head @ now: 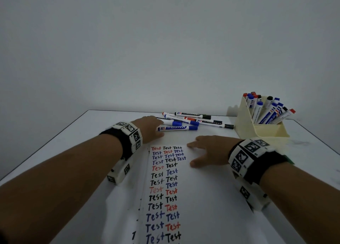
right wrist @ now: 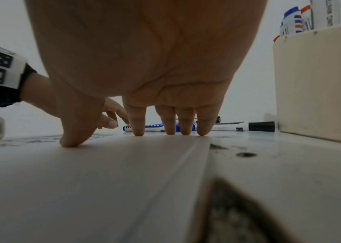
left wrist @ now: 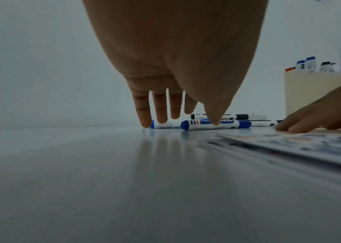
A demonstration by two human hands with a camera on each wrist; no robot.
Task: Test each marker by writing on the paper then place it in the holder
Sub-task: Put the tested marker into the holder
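So the left hand [head: 150, 126] is reached out to the little pile of loose markers [head: 193, 121] at the far end of the table [head: 103, 122]. From the left wrist view its fingers [left wrist: 144, 113] are seen pointing straight down, tips at the table right by the end of a blue-capped marker [left wrist: 161, 125], with the thumb coming down on or just in front of a second blue marker [left wrist: 217, 124] lying closer to the camera. Nothing is actually gripped yet as far as can be seen, the fingers are extended and spread rather than wrapped round anything.

The right hand [head: 207, 149] is laid flat on the paper [head: 211, 188], fingers straight and slightly apart, fingertips [right wrist: 138, 131] pressed onto the sheet near its far edge, thumb out to the side. No marker is held in it.

The paper is covered with two or three columns of "Test" in red, black and blue. The cream holder [head: 257, 129] is parked at the far right of the table, just beyond the right hand, and a good bunch of markers is stood in its tall back part, caps up and leaning. The loose markers are found between the left hand and the holder, blue, red and black caps mixed
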